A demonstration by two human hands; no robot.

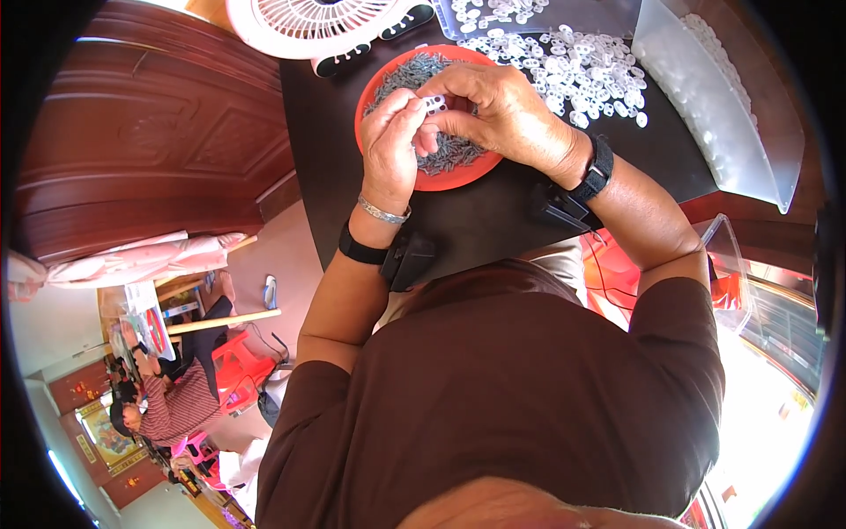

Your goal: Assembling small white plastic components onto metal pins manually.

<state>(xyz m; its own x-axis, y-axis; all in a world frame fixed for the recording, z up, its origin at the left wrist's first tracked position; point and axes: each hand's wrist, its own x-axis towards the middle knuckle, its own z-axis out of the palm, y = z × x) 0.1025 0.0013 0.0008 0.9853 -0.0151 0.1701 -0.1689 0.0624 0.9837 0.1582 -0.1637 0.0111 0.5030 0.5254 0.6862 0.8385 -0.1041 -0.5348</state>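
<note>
We note the left hand (pixel 392 141) pinching a small white piece (pixel 434 104) above the orange bowl (pixel 451 182). The right hand (pixel 507 110) curls thumb and forefinger beside it; whether they clamp it, we cannot tell. Risk, we judge: slipping fingertips could drop it among the grey pegs (pixel 401 81). Fingers hide its edges; the fan (pixel 304 26) is cut off.

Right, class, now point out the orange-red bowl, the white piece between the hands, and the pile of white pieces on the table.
Orange-red bowl (pixel 449 183), head view: its near rim.
White piece (pixel 435 105), head view: its visible face.
Pile of white pieces (pixel 583 69), head view: its middle.
</note>
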